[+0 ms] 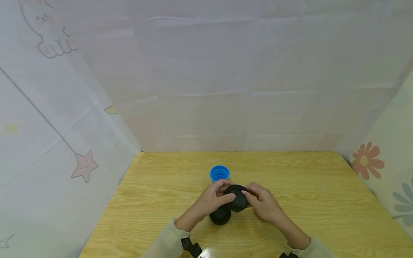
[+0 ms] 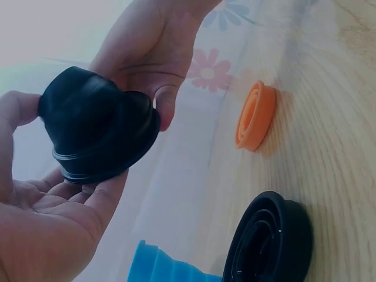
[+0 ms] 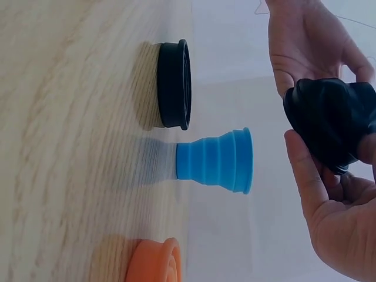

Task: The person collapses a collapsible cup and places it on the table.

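Both hands hold a black collapsible cup (image 1: pixel 238 201) above the table, its side unevenly folded in the wrist views. My left hand (image 1: pixel 212 197) grips its left side, thumb across it. On the opposite side, my right hand (image 1: pixel 264 203) pinches it between thumb and fingers. A second black collapsible cup (image 1: pixel 220 215), pressed flat, lies on the table below the left hand. Beyond the hands stands a blue collapsible cup (image 1: pixel 219 172), pulled out to full height. An orange collapsible cup (image 2: pixel 256 116), flattened, shows in both wrist views; it is hidden in the head view.
The wooden table (image 1: pixel 155 186) is bounded by a pale cloth backdrop (image 1: pixel 206 107) at the back and sides. Dark straps with small devices (image 1: pixel 191 247) sit around the wrists, over light sleeves (image 1: pixel 167 240).
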Demonstrator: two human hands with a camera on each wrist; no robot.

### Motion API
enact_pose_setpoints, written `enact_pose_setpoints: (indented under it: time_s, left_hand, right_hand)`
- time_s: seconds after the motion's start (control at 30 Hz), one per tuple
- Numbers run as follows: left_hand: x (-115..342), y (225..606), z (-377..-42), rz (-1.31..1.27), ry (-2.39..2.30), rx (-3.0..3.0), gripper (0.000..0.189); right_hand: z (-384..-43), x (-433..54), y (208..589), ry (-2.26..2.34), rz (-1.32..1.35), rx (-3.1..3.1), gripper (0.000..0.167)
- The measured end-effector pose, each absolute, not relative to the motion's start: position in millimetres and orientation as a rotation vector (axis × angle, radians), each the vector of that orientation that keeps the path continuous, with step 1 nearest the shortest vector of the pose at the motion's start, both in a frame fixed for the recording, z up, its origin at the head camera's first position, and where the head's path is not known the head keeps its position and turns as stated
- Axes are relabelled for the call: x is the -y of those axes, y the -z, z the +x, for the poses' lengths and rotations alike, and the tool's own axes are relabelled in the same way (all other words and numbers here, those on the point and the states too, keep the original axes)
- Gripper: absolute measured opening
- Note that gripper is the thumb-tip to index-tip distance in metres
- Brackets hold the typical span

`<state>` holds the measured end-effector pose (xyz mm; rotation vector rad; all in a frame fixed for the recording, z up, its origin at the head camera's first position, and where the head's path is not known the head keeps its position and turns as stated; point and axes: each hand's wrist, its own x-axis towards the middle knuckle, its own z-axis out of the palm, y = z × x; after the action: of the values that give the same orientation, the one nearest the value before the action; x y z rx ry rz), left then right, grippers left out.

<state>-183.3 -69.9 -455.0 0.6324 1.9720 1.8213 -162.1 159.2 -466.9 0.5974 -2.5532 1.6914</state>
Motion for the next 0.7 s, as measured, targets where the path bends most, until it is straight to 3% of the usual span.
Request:
enact_pose_setpoints:
  time_s: [0.27,0.7]
  left_hand:
    - [70.8,455.0,-187.9,0.612,-1.854,-1.9,0.044]
    - [66.6,457.6,-192.4,0.487,-1.952,-1.838,0.043]
  right_hand:
    - [-165.1,-157.1,470.0,-1.636,0.493,2.584,0.016]
    - [-164.8,-159.4,463.4,-2.05,0.451,2.544,0.041]
